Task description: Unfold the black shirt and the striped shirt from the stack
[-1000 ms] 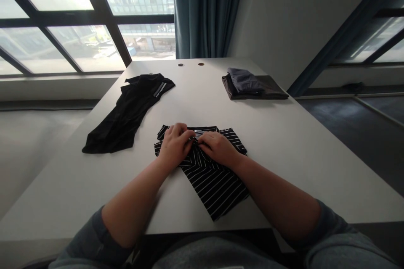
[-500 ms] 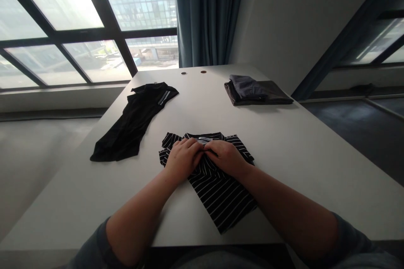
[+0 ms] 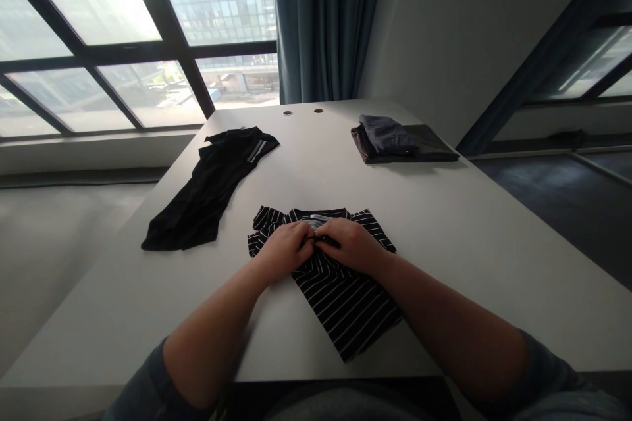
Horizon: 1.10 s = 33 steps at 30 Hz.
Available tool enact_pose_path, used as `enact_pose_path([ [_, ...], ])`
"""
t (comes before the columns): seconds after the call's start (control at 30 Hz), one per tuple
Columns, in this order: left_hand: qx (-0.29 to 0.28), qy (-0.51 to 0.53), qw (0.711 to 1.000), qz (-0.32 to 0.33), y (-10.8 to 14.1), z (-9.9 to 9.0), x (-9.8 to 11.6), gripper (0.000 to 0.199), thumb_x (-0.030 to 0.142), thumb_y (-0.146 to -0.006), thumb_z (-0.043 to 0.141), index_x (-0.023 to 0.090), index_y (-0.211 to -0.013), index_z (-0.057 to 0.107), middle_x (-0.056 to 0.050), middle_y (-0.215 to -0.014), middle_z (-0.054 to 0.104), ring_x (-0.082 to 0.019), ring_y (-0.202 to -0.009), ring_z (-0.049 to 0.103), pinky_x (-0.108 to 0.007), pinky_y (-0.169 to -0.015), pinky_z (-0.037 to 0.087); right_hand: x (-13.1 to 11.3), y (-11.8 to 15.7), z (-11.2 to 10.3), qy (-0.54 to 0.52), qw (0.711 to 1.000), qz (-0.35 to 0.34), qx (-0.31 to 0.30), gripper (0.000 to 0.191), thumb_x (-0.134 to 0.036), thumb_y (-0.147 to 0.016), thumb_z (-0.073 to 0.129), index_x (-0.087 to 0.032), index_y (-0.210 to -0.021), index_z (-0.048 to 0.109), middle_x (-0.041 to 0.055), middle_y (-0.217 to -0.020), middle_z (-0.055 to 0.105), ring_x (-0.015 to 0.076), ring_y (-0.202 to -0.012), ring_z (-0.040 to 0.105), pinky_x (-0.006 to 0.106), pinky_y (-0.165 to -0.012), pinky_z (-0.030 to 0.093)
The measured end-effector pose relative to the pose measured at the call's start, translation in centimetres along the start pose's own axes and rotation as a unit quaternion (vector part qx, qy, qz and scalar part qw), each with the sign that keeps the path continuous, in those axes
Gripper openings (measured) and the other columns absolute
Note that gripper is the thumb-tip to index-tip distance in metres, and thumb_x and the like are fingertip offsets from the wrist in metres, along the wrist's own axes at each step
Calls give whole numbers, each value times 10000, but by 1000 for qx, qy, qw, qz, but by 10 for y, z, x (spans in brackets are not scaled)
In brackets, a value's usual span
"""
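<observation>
A black garment with white stripes [image 3: 345, 306] lies bunched near the front of the white table, its lower part spread toward me. My left hand [image 3: 288, 247] and my right hand [image 3: 348, 243] meet over its upper middle, around the collar area. Fingers of both hands are closed on the striped fabric, fingertips almost touching. Some grey-white material shows just beyond the fingertips. The exact folds between my fingers are hidden.
A black garment with a white-striped edge [image 3: 207, 187] lies at the left of the white table [image 3: 172, 316]. Folded dark clothes [image 3: 395, 139] are stacked at the back right. Two round holes are near the far edge, before a blue curtain [image 3: 326, 26] and windows.
My left hand has shifted slightly and its fingers have curled in more at the collar area. My right hand has moved slightly left. The garment stays almost in place.
</observation>
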State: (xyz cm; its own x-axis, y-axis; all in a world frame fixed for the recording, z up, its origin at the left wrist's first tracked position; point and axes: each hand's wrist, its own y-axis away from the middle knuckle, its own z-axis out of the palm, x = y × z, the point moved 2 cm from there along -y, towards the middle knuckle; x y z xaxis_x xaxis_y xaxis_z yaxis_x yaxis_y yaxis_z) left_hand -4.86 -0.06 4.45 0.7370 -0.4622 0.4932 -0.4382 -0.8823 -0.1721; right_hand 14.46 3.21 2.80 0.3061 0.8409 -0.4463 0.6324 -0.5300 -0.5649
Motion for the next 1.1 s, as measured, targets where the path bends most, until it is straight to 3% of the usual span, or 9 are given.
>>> enact_pose_path([
  [0.2, 53, -94, 994, 24, 0, 4, 7, 73, 207, -970, 494, 228, -938, 557, -71, -997, 697, -260, -997, 668, -429, -918, 494, -8, -2, 2, -42, 996, 66, 38, 84, -153, -924, 645, -229, -894, 666, 31, -909, 733, 204, -885, 700, 354, -861, 577],
  [0.33, 86, -140, 986, 19, -1, 4, 8, 95, 191, -980, 484, 205, -950, 572, -96, -1000, 706, -278, -988, 678, -452, -915, 491, -14, -3, 1, -61, 992, 94, 62, 80, -154, -907, 655, -229, -923, 679, 26, -934, 748, 198, -882, 710, 339, -860, 574],
  [0.5, 92, -129, 986, 45, 0, 3, 10, 108, 172, -1002, 506, 202, -1025, 607, -90, -1114, 737, -260, -1023, 699, -432, -930, 504, -11, -1, -1, -38, 994, 78, 70, 77, -162, -923, 670, -230, -946, 699, 19, -922, 759, 190, -861, 720, 326, -844, 578],
  [0.67, 66, -106, 990, 62, 3, -1, 9, 150, 172, -1023, 516, 208, -1062, 657, -52, -1040, 777, -233, -917, 720, -396, -901, 533, -12, 1, -3, 3, 997, 22, 74, 71, -168, -952, 672, -219, -904, 663, 26, -868, 726, 193, -826, 692, 330, -803, 570],
  [0.93, 60, -27, 997, 36, 5, -3, 6, 170, 251, -1037, 522, 236, -1110, 675, -28, -1083, 788, -228, -947, 721, -406, -937, 528, -17, -2, -5, 17, 997, 22, 74, 120, -123, -962, 600, -222, -896, 609, 48, -892, 704, 212, -872, 667, 362, -845, 553],
  [1.1, 82, -53, 995, 35, 4, 2, 2, 314, 220, -975, 610, 256, -1286, 637, -52, -1267, 745, -259, -1178, 673, -453, -1022, 469, -12, -3, -22, -79, 991, 75, 73, 132, -116, -898, 568, -241, -887, 528, 45, -992, 739, 209, -924, 696, 363, -866, 540],
])
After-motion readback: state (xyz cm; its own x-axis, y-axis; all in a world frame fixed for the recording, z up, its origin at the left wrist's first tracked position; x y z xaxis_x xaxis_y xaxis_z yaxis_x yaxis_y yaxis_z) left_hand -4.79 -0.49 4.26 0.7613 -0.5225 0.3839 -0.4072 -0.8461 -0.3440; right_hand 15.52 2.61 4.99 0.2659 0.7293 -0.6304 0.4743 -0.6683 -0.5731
